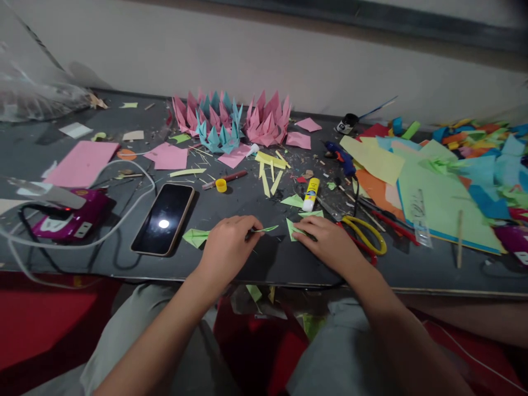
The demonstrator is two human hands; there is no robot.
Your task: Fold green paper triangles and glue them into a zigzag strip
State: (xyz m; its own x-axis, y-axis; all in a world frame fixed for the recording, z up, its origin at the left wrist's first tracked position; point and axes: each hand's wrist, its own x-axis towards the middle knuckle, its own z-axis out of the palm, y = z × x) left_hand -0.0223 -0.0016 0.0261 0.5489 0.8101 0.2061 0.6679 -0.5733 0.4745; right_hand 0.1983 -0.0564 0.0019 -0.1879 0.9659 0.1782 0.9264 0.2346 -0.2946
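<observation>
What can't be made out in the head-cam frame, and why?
Head view, all:
Left hand palm: hidden behind the back of that hand.
Green paper at the right hand: partly covered by that hand.
Glue stick label: print too small.
Plastic bag: cut off by left edge.

Light-green folded papers, as I view them remotely: at left, a creased, pointed piece, its right end hidden; at centre, a slim piece pinched nearly edge-on, tip rightward; and, just apart at right, an angular piece, partly covered by fingers.
</observation>
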